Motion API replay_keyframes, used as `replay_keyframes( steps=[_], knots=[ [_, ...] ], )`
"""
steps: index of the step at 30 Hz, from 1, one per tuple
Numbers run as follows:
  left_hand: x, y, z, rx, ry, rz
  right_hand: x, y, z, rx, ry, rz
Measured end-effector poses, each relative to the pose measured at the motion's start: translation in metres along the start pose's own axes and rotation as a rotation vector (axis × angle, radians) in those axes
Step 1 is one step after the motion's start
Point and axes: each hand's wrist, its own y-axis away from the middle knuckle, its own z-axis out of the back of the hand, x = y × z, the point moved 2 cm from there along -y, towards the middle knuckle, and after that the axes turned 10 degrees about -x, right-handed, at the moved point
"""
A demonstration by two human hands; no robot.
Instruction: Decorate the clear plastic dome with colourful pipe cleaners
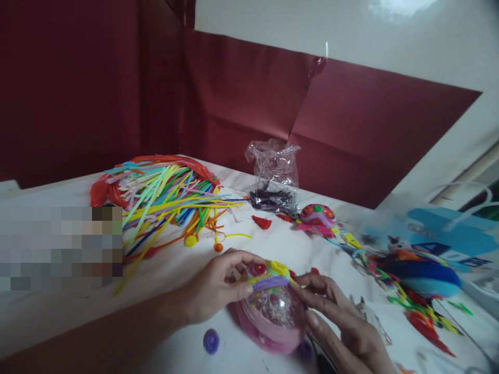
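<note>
Purple pompom (211,341) left lying on bench (163,270); glitter ball (273,311) gripped between left hand (218,285) and right hand (343,322), both equally close, yarn band uppermost.

Dim, muted indoor light; pale glare on wall (397,8) at top right; soft blur near blue bag (440,236); edges skewed.

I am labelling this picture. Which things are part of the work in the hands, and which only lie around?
In work: left hand, right hand, clear pink decorated ball.
Lying about: pile of coloured pipe cleaners, crumpled clear plastic bag, small purple disc.
</note>
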Motion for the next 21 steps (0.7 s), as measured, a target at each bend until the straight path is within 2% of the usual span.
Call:
replay_keyframes(
  steps=[4,7,11,14,18,21],
  knots=[
    [0.002,-0.003,-0.002,0.023,0.051,0.067,-0.004,-0.007,0.004,0.006,-0.121,-0.056],
    [0.006,-0.005,-0.004,0.082,0.172,0.074,-0.005,-0.017,0.005,0.033,-0.232,-0.132],
    [0.01,-0.005,-0.005,0.12,0.291,0.093,-0.006,-0.026,0.006,0.077,-0.268,-0.224],
    [0.014,-0.003,-0.006,0.131,0.318,0.137,-0.011,-0.024,0.008,0.108,-0.285,-0.319],
    [0.021,-0.004,-0.008,0.183,0.471,0.177,-0.02,-0.018,0.008,0.101,-0.361,-0.492],
    [0.024,-0.005,-0.01,0.209,0.574,0.183,-0.02,-0.017,0.005,0.136,-0.375,-0.525]
  ],
)
